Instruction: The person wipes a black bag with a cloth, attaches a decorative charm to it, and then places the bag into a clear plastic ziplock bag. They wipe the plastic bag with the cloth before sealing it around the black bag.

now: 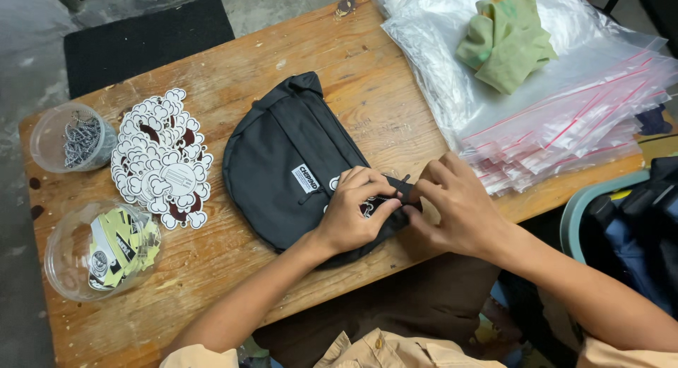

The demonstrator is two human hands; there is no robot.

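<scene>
A black fabric waist bag (289, 152) with a small white label lies flat on the wooden table (233, 64). My left hand (357, 209) presses on the bag's near right end, fingers curled over a white sticker or tag there. My right hand (452, 202) pinches the bag's black strap or zipper end right beside the left hand's fingertips. Both hands touch each other at that corner.
A pile of white cloud-shaped stickers (162, 159) lies left of the bag. Two clear plastic cups stand at the left edge: one with metal chains (74, 138), one with yellow-black tags (106, 251). A stack of clear zip bags (551, 114) with a green cloth (505, 39) fills the right.
</scene>
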